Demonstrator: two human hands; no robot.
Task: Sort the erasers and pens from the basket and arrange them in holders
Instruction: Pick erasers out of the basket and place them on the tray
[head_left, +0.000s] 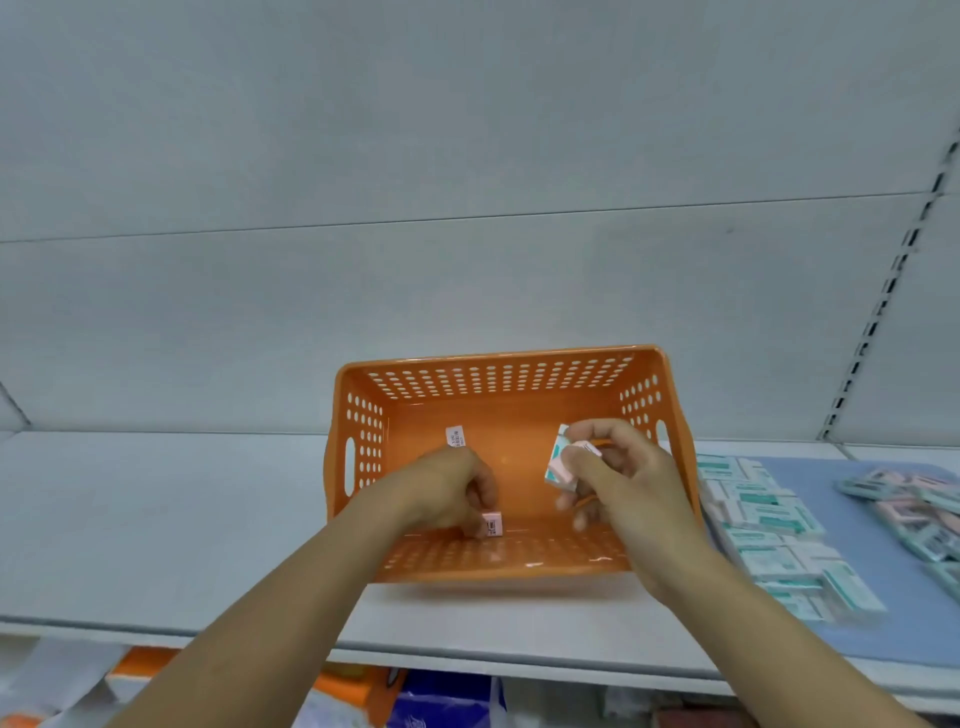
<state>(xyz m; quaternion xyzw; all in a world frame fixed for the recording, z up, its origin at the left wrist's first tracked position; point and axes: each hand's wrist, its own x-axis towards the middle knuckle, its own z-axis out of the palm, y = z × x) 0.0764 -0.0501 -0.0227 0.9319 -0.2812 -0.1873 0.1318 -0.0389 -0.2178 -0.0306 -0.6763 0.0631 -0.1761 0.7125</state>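
Clearing the basket (358, 467), my left hand (452, 493) pinches 1 pink eraser (492, 524), my right hand (618, 478) grips several erasers (563, 462); next, the piles (769, 525) rightward.

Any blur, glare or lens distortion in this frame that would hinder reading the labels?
Head view: wide-angle bending curves the shelf edges; lighting even and soft; slight glare on the orange basket near wall; eraser labels too blurred to read, erasers on the blue mat smeared.

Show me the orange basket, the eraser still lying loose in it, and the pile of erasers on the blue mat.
basket (498, 382): head view, far perforated wall.
loose eraser (455, 435): head view, its labelled top face.
eraser pile (769, 525): head view, a teal-and-white packet mid-pile.
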